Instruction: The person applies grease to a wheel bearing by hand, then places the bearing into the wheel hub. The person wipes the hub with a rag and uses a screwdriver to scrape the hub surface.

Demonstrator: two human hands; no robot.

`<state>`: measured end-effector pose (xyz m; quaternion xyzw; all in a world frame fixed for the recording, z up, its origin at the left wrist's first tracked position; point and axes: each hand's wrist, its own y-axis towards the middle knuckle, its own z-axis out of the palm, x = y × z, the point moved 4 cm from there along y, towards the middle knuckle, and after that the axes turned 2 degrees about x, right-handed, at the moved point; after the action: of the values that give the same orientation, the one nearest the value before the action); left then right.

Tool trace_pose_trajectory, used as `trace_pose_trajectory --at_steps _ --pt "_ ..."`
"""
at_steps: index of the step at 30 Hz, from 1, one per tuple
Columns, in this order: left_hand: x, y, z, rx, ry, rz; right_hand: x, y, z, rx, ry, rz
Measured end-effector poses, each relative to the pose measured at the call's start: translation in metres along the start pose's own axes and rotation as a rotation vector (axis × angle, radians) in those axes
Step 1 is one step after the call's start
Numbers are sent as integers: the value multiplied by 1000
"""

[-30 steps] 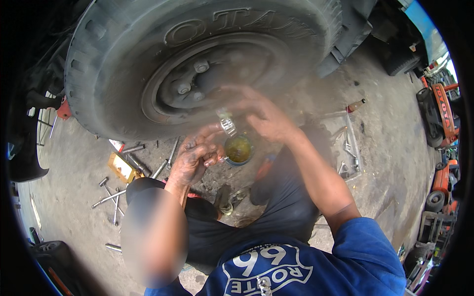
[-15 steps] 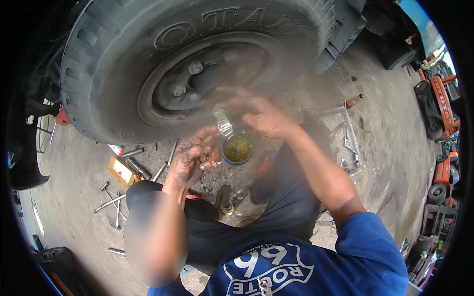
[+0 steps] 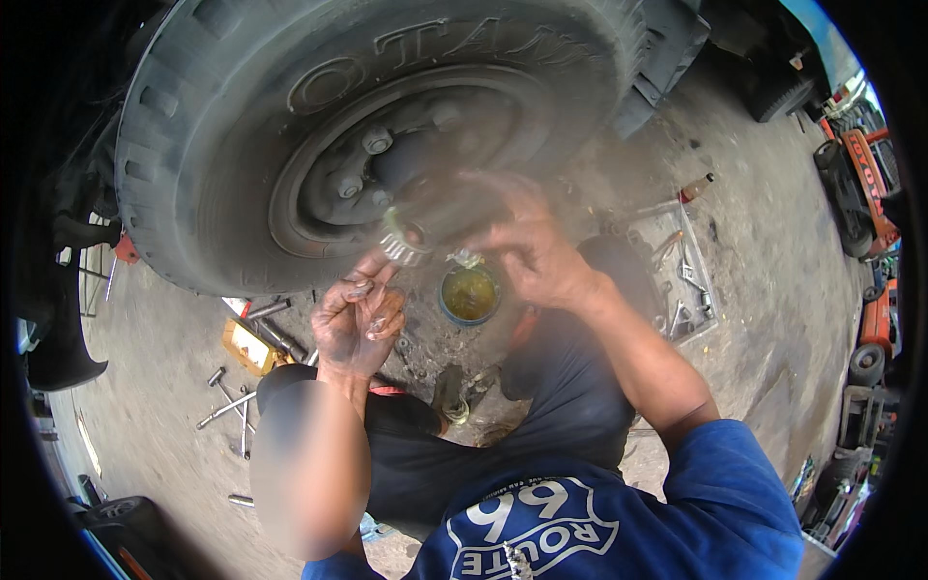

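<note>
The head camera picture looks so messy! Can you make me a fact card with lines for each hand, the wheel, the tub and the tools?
Left hand: holds a silvery roller bearing at its fingertips
Right hand: beside the bearing, fingers bent; too blurry to tell if it grips anything
Wheel: big, dark tire, chunky nuts near the middle
Tub: round, on the floor, with yellow-green stuff inside
Tools: metal tools on the floor at left, others in a tray at right

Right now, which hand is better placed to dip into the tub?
Probably the right hand: it looks very close to the tub, while the left hand is busy holding the metal ring. Blur hides whether the right holds anything.
</note>
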<state>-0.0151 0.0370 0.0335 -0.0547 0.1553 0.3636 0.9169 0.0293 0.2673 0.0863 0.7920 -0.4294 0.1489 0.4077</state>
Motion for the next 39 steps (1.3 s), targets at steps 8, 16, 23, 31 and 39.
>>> trace_pose_trajectory --at_steps 8,16,23,31,39 --pt "5 -1 12 32 -90 147 41 -14 67 -177 423 313" --pt "-4 -7 21 149 -239 168 48 -18 80 -117 -272 186" --pt "0 -4 16 139 -205 123 24 -17 67 -218 485 336" --pt "3 -4 20 73 -192 123 39 -10 63 -171 -96 171" --pt "2 -5 18 60 -205 133 34 -26 72 -175 -310 404"
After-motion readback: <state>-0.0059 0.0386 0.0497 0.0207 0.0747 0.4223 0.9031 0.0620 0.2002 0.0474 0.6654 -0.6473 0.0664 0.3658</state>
